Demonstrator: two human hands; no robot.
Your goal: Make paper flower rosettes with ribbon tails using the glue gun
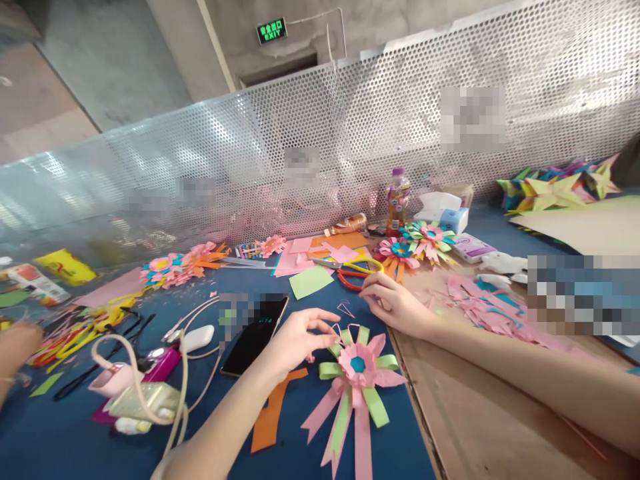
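A pink and green paper flower (357,373) with long ribbon strips lies on the blue table cover (295,440) in front of me. My left hand (300,337) pinches a thin pink loop at the flower's upper left edge. My right hand (393,303) rests on the table just beyond the flower, fingers curled and fingertips touching near a small pink paper scrap (345,309); I cannot tell whether it grips it. Red and yellow scissors (357,272) lie just beyond my right hand.
A black phone (255,333), cables, a white charger (197,338) and a pink pouch (113,380) lie at left. Finished paper flowers (417,243), coloured sheets, a bottle (397,200) and tissue packs line the perforated metal screen (350,113). Pink scraps cover the brown board (480,427). Another person's hand (15,347) is far left.
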